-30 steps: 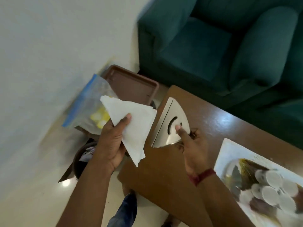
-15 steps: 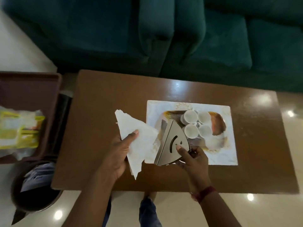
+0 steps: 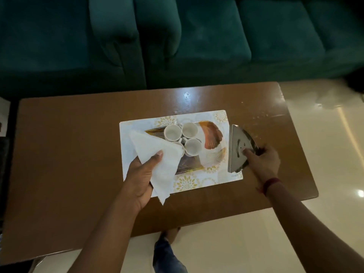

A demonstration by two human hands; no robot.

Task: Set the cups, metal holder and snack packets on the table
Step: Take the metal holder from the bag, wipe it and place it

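Observation:
My left hand [image 3: 141,177] grips a stack of folded white paper napkins [image 3: 159,162] over the left part of a patterned tray [image 3: 217,120]. Several small white cups [image 3: 189,130] stand close together on the tray, one partly hidden by the napkins. My right hand [image 3: 263,160] holds the fan-shaped metal holder [image 3: 237,148] upright at the tray's right edge, low over the brown wooden table [image 3: 69,154]. I cannot tell whether the holder touches the table. No snack packets are in view.
A dark green sofa [image 3: 177,40] runs along the table's far side. Glossy cream floor [image 3: 325,134] lies to the right and in front. My leg in blue jeans [image 3: 167,255] stands at the table's near edge. Crumbs speckle the table's far right corner.
The view has swung from the bin and tray at the table's left end to the table's middle. My right hand carried the metal holder rightward, across the cups, to the tray's right edge.

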